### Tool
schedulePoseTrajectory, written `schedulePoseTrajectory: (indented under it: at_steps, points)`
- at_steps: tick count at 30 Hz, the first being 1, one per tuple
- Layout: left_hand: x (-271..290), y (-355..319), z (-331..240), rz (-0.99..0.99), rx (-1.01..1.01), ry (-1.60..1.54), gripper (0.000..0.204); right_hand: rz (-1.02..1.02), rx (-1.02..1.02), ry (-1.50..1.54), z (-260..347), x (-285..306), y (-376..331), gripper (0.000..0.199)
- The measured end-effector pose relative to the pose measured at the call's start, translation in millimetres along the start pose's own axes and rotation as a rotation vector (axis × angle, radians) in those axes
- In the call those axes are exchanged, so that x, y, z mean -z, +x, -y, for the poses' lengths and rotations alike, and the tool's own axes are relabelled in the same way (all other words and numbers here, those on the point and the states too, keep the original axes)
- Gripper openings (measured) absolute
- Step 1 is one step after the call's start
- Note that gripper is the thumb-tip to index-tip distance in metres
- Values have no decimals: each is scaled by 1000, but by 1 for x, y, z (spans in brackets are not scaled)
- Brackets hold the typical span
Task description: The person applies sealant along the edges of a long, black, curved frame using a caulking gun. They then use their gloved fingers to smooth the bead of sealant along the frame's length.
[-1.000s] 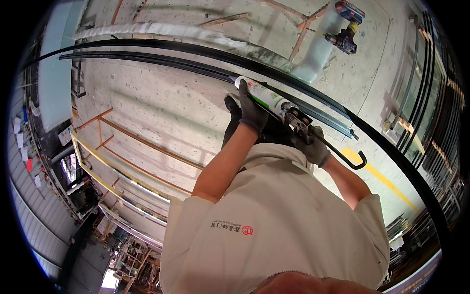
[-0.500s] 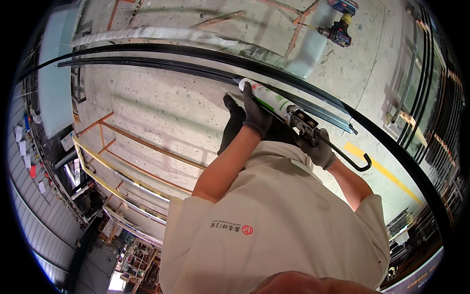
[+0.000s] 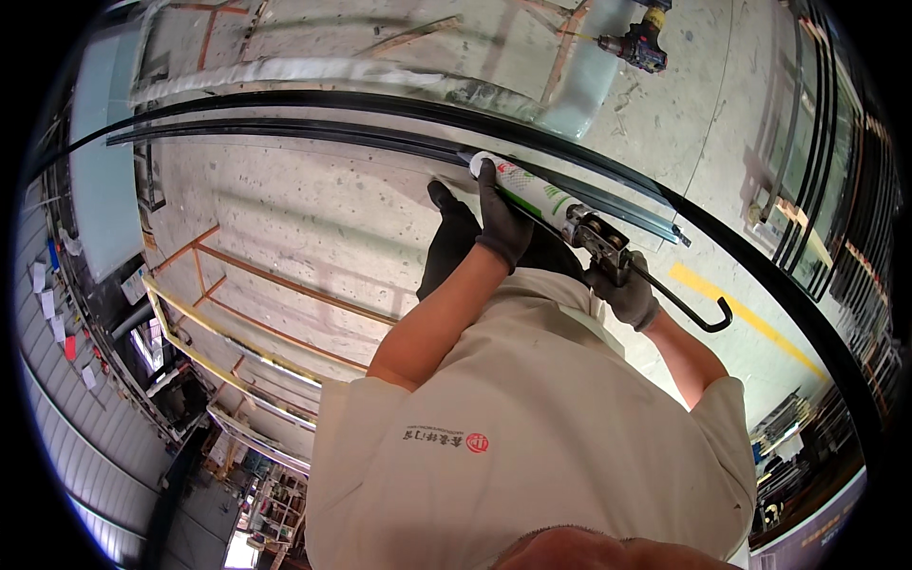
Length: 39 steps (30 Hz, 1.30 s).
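A caulking gun (image 3: 600, 242) lies across both my gloved hands, loaded with a white and green sealant tube (image 3: 532, 192). My left hand (image 3: 502, 220) wraps around the front of the tube, thumb on top near its white cap end. Around the grip at the back, my right hand (image 3: 627, 293) is closed; the black hooked rod (image 3: 698, 313) sticks out past it to the right. The tube's nozzle end points up and left at a long dark frame bar (image 3: 380, 141); whether its tip touches the bar I cannot tell.
A second long black bar (image 3: 313, 101) curves across, just beyond the first. A cordless drill (image 3: 638, 46) lies on the concrete floor farther off. Reddish metal frames (image 3: 285, 290) stand to the left, glass panels (image 3: 106, 180) at the far left. Dark profiles (image 3: 826, 152) line the right side.
The caulking gun and both hands have shifted slightly to the right in the picture. The drill sits higher in view. My grip on the gun looks the same.
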<state>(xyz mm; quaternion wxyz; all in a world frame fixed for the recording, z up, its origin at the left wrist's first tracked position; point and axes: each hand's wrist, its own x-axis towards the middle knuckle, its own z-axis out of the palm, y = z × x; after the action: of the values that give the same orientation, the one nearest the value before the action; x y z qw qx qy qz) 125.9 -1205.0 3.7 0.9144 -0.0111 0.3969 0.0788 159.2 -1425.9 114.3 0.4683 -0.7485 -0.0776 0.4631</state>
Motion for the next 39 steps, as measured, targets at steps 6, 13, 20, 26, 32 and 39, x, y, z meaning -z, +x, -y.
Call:
schedulePoseTrajectory:
  at_steps: [6, 13, 20, 26, 32, 39]
  points:
    - [3, -3, 12, 10, 34, 37, 53, -15, 34, 17, -1, 7, -12, 10]
    - [-1, -9, 27, -2, 84, 120, 59, -38, 40, 55, -25, 16, -26, 9]
    - [-8, -15, 41, -71, 106, 188, 54, -85, 50, 113, -42, 23, -39, 11]
    - [4, -12, 52, -89, 184, 209, 56, -112, 1, 159, -52, 30, -50, 12]
    - [-2, -18, 62, -89, 233, 294, 66, -183, 12, 200, -64, 36, -59, 23]
    - [-1, -20, 72, -81, 303, 334, 65, -171, 33, 167, -56, 48, -71, 33]
